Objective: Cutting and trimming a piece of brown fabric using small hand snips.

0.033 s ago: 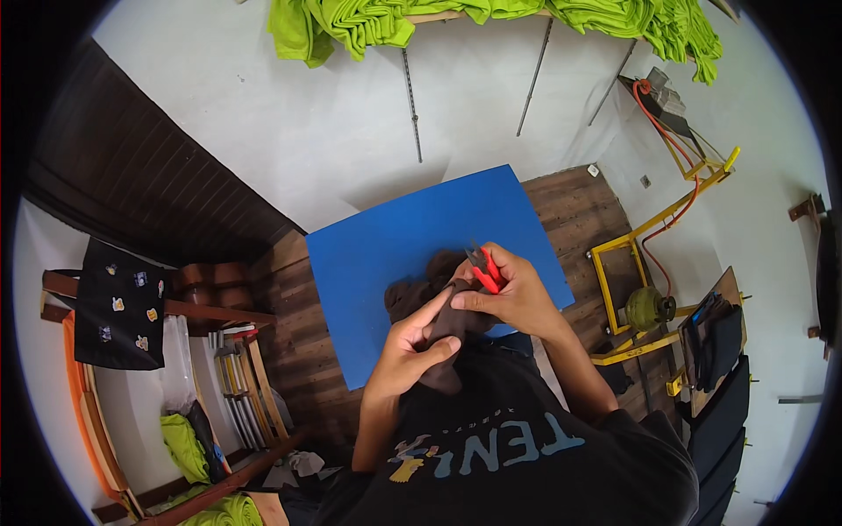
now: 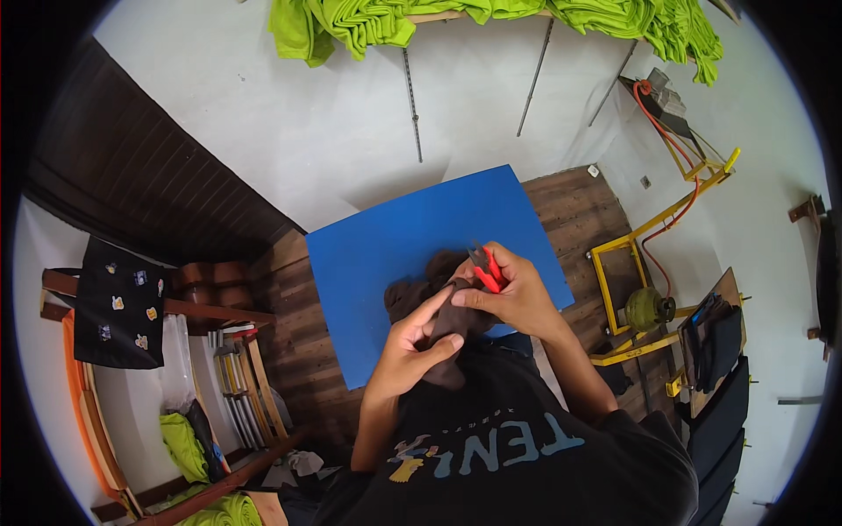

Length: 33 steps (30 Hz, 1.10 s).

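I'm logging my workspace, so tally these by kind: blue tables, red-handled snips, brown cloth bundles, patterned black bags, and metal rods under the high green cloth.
Blue table: 1
Red-handled snips: 1, in the right hand
Brown cloth bundle: 1
Black bag: 1
Metal rods: 3
Total: 7

Dark brown cloth bunches over a plain blue tabletop, with red-handled snips vivid above it. Lime-green fabric lines the wall beyond the tabletop. Left of it, a black tote bag carries scattered multicoloured motifs; right, a yellow frame bears an olive-green motor. Brown-striped floorboards flank the tabletop; nearest the wearer, a black shirt shows pale-blue lettering.
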{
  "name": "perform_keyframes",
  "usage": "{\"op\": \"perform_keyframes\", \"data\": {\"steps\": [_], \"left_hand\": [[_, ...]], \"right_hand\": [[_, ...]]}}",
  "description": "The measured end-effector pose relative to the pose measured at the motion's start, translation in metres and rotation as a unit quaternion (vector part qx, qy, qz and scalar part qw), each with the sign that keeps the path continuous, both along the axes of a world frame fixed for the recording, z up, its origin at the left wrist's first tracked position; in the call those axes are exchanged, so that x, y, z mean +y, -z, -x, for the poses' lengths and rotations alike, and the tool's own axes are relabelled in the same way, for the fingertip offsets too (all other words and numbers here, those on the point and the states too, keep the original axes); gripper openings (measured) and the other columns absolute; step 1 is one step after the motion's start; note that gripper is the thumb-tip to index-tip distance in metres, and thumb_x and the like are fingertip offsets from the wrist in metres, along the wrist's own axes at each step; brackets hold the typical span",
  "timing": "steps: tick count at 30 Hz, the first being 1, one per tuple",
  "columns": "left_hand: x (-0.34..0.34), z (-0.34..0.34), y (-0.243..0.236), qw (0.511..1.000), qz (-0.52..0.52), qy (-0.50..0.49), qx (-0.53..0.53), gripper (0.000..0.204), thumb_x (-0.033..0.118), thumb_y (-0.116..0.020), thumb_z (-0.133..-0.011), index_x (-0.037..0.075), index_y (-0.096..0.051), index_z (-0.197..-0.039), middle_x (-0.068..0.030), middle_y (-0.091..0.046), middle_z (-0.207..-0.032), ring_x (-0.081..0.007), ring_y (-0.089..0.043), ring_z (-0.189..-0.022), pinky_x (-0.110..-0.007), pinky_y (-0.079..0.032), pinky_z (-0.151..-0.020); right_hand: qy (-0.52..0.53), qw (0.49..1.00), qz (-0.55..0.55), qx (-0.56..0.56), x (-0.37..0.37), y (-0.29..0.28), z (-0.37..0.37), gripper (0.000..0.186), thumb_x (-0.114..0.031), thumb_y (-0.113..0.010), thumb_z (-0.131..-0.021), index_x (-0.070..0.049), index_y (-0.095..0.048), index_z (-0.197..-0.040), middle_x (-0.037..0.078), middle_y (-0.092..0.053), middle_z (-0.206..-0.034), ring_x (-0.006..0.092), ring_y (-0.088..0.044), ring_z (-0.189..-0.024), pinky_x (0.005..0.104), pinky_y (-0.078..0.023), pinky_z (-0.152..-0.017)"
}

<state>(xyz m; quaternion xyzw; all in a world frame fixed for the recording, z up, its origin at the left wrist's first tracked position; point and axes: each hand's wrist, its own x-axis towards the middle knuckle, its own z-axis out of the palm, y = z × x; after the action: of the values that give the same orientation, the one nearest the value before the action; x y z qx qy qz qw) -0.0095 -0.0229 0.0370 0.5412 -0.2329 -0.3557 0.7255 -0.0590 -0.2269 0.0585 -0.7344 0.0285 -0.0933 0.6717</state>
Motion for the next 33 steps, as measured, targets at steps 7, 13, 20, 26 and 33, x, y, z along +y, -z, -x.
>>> {"op": "perform_keyframes", "data": {"steps": [7,13,20,26,33], "left_hand": [[-0.01,0.012,0.0,0.997,-0.04,-0.046,-0.056,0.024,0.008,-0.071,-0.091,0.003,-0.062,-0.112,0.0028,-0.058,-0.083,-0.0045,-0.056,-0.083,-0.024,-0.042,-0.07],[0.001,0.013,-0.018,0.809,-0.269,-0.151,-0.501,0.034,0.026,-0.082,-0.078,0.001,-0.063,-0.066,-0.0095,-0.067,-0.101,-0.0242,-0.061,-0.1,-0.045,-0.031,-0.101],[0.019,-0.006,-0.018,0.87,-0.185,-0.152,-0.431,0.037,0.017,-0.086,-0.072,-0.004,-0.058,-0.061,-0.01,-0.067,-0.076,-0.0271,-0.066,-0.078,-0.047,-0.048,-0.088],[0.022,-0.004,-0.014,0.909,-0.048,-0.174,-0.375,0.022,0.008,-0.083,-0.074,-0.004,-0.066,-0.067,-0.0075,-0.059,-0.062,-0.0147,-0.059,-0.064,-0.052,-0.041,-0.11],[0.021,-0.004,-0.026,0.904,-0.045,-0.271,-0.326,0.023,0.008,-0.085,-0.075,-0.003,-0.072,-0.091,-0.005,-0.063,-0.07,-0.0122,-0.06,-0.069,-0.049,-0.042,-0.108]], "right_hand": [[0.103,0.994,-0.018,-0.039,-0.006,0.001,0.0,0.023,-0.01,-0.078,-0.086,-0.004,-0.061,-0.1,0.0,-0.066,-0.09,0.0057,-0.058,-0.083,0.024,-0.048,-0.076],[0.159,0.979,-0.073,-0.102,-0.029,-0.007,0.003,0.018,-0.009,-0.075,-0.089,-0.005,-0.059,-0.095,-0.001,-0.062,-0.088,0.0056,-0.055,-0.083,0.0222,-0.046,-0.078],[0.167,0.967,-0.125,-0.144,-0.032,-0.014,0.003,0.014,-0.007,-0.071,-0.092,-0.005,-0.057,-0.096,-0.001,-0.059,-0.089,0.0063,-0.054,-0.085,0.0226,-0.044,-0.079],[0.221,0.938,-0.178,-0.199,-0.024,-0.009,-0.002,0.014,-0.006,-0.068,-0.093,-0.006,-0.055,-0.099,-0.002,-0.057,-0.093,0.0062,-0.054,-0.087,0.0224,-0.043,-0.082],[0.226,0.936,-0.177,-0.206,-0.022,-0.009,-0.002,0.022,-0.011,-0.073,-0.091,-0.005,-0.054,-0.1,-0.001,-0.056,-0.091,0.0055,-0.052,-0.081,0.0211,-0.043,-0.078]]}}
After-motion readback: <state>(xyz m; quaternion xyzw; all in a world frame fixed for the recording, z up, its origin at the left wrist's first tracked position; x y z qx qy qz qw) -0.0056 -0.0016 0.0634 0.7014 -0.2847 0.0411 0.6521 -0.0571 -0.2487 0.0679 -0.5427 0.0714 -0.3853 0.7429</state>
